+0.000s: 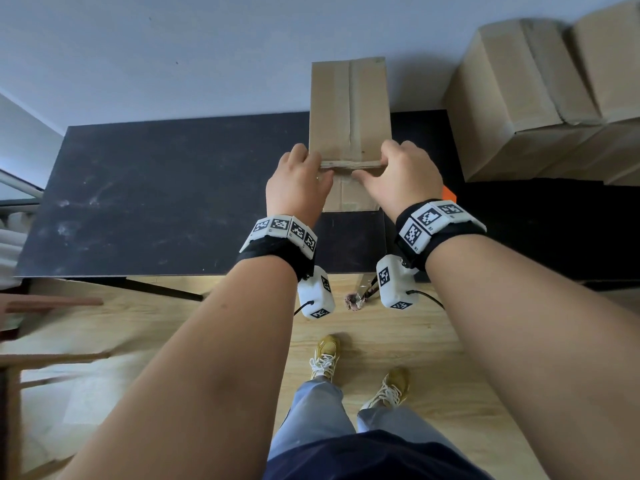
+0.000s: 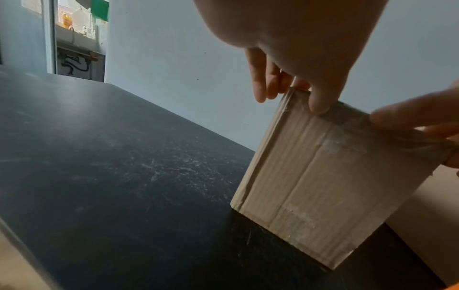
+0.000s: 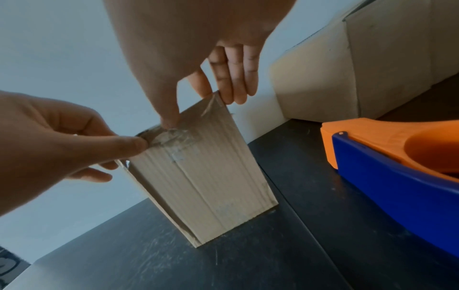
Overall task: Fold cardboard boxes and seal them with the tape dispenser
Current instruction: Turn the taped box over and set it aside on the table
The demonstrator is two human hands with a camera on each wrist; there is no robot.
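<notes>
A small brown cardboard box [image 1: 349, 109] stands on the black table [image 1: 166, 202], its near face [image 2: 310, 186] ribbed and carrying clear tape. My left hand [image 1: 313, 166] pinches the box's top near edge, thumb on the front and fingers behind. My right hand [image 1: 375, 166] pinches the same edge beside it, its thumb [image 3: 170, 111] pressing on wrinkled clear tape [image 3: 174, 137] at the fold. The orange and blue tape dispenser [image 3: 397, 162] lies on the table to the right of the box; only an orange corner [image 1: 449, 195] shows in the head view.
Large sealed cardboard boxes [image 1: 540, 98] are stacked at the table's back right, against the wall. Bare table stretches to the left of the box. Wooden furniture [image 1: 52, 303] stands on the floor at the left, below the table's edge.
</notes>
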